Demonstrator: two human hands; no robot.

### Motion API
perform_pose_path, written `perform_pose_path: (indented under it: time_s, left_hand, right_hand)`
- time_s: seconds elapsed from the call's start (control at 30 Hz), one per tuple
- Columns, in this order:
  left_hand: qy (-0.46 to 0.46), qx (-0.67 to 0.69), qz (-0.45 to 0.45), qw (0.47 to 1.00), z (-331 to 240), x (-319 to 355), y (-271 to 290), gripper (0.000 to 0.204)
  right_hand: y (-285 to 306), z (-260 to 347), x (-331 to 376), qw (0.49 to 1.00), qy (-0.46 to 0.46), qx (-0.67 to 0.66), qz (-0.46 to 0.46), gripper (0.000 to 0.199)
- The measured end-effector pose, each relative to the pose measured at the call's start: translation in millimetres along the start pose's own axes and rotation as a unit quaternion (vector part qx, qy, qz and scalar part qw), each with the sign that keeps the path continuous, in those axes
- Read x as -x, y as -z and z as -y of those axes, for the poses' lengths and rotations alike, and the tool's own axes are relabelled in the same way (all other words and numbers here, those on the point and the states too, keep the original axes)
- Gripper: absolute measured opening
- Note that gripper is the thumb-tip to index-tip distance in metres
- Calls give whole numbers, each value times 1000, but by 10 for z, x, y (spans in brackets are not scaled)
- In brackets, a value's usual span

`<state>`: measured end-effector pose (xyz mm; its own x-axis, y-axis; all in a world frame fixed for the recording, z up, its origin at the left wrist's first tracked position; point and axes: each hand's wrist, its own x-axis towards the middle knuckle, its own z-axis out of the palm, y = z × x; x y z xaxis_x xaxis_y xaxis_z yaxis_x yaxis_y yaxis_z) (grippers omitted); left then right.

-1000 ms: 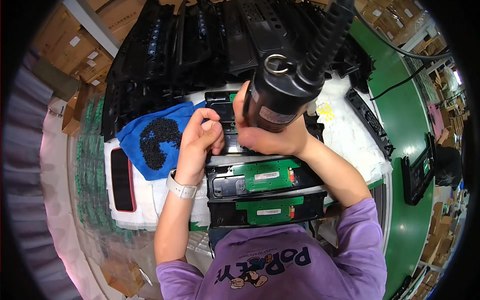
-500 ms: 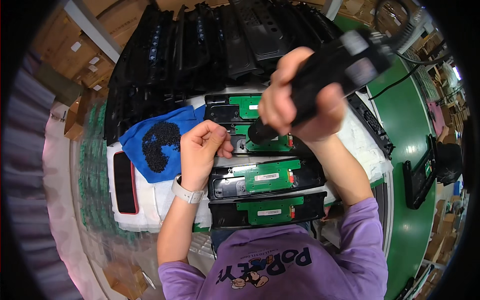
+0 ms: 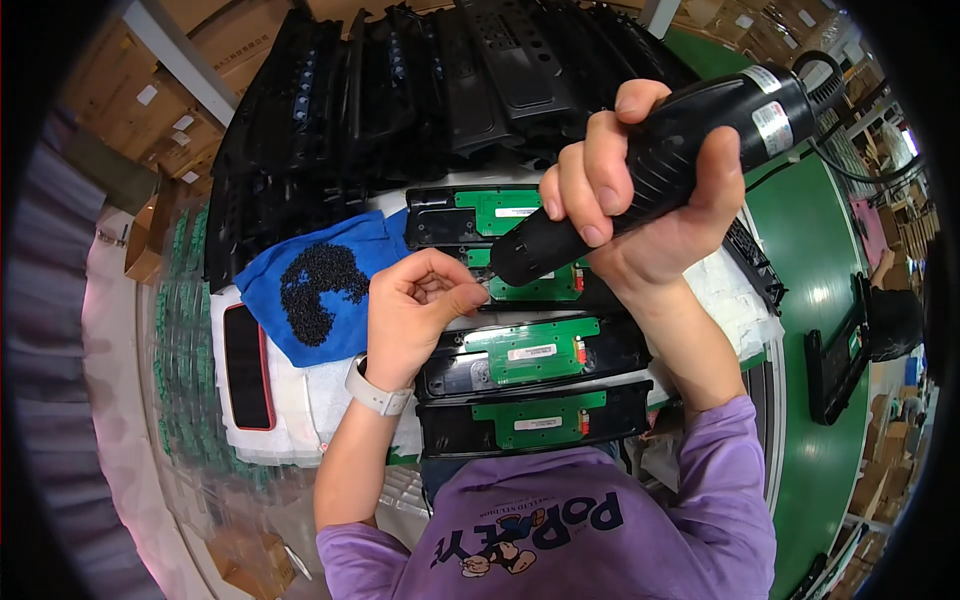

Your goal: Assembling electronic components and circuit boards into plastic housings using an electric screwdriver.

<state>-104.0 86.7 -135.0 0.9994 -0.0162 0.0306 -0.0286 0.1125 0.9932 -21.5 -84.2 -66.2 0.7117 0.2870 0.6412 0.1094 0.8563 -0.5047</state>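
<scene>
My right hand (image 3: 655, 235) grips a black electric screwdriver (image 3: 665, 160), tilted with its nose down to the left. My left hand (image 3: 415, 305) is pinched closed at the screwdriver's tip; anything between thumb and fingertips is too small to make out. Under both lies a black plastic panel (image 3: 585, 298) carrying a green circuit board (image 3: 530, 291), partly covered by the screwdriver and my hands. One similar panel (image 3: 440, 226) lies beyond it, and two more, a middle panel (image 3: 625, 345) and a front panel (image 3: 455, 430), lie nearer me, each with a green board.
A blue cloth (image 3: 275, 270) with a heap of small black screws (image 3: 310, 300) lies left of my left hand, beside a phone (image 3: 247, 365) with a red edge. Black plastic housings (image 3: 480, 80) are stacked at the back. The screwdriver's cable (image 3: 850, 170) trails right, over a green surface (image 3: 800, 400).
My right hand has turned and drawn the screwdriver up and slightly back from the panel. My left hand has moved right and toward me, bringing its pinched fingertips to the screwdriver's tip.
</scene>
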Motion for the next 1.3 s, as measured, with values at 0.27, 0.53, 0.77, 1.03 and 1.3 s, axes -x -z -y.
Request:
perform_pose_path:
  time_s: [0.27, 0.53, 0.77, 1.03, 1.3]
  left_hand:
    - [64, 70, 4, 995, 24, 19, -29, 6]
    - [-97, -35, -51, 993, -96, -61, 170, 28]
    - [-269, -454, -43, 848, -67, -181, 254, 25]
    - [-250, -576, 143, 765, -75, -262, 34, 52]
    - [-271, -544, 171, 776, -192, -463, 74, 33]
  right_hand:
    - [-48, -17, 48, 996, -17, 36, -80, 44]
    - [3, 145, -50, 992, -93, -6, -81, 46]
    - [88, 438, -104, 987, -74, 129, 66, 56]
    - [117, 630, -183, 984, -42, 134, 108, 60]
    - [91, 936, -206, 987, -6, 133, 90, 59]
